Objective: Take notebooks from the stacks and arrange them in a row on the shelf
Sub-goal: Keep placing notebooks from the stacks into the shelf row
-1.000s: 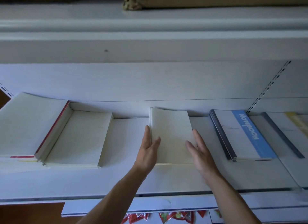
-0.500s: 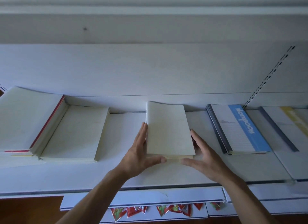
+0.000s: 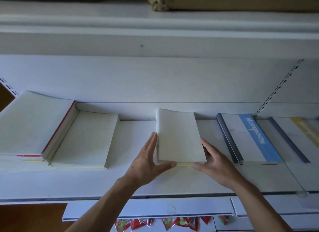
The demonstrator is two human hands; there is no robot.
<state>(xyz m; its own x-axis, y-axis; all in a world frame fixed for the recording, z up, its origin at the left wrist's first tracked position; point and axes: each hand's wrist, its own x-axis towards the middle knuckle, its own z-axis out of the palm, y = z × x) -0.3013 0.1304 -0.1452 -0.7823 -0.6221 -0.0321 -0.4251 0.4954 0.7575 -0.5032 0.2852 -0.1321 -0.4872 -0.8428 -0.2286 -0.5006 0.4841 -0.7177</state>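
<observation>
A small stack of plain white notebooks (image 3: 179, 136) lies flat in the middle of the white shelf (image 3: 138, 180). My left hand (image 3: 146, 162) presses its straight fingers against the stack's left side, thumb along the near edge. My right hand (image 3: 215, 164) touches the stack's right side, thumb also at the near edge. Left of it lies a wider white stack (image 3: 84, 142), and at the far left a taller pile with a red spine (image 3: 32, 126). To the right lies a notebook with a blue band (image 3: 248, 138), then one with a yellow band (image 3: 300, 136).
The shelf's back panel (image 3: 155, 79) rises behind the stacks, and another shelf (image 3: 155, 24) with cardboard boxes hangs above. A clear lip (image 3: 172, 196) runs along the shelf's front edge. Red snack packets (image 3: 155, 224) hang below.
Both hands slid back toward me along the stack's sides, and their thumbs came round onto its near edge. The stack has stayed where it was.
</observation>
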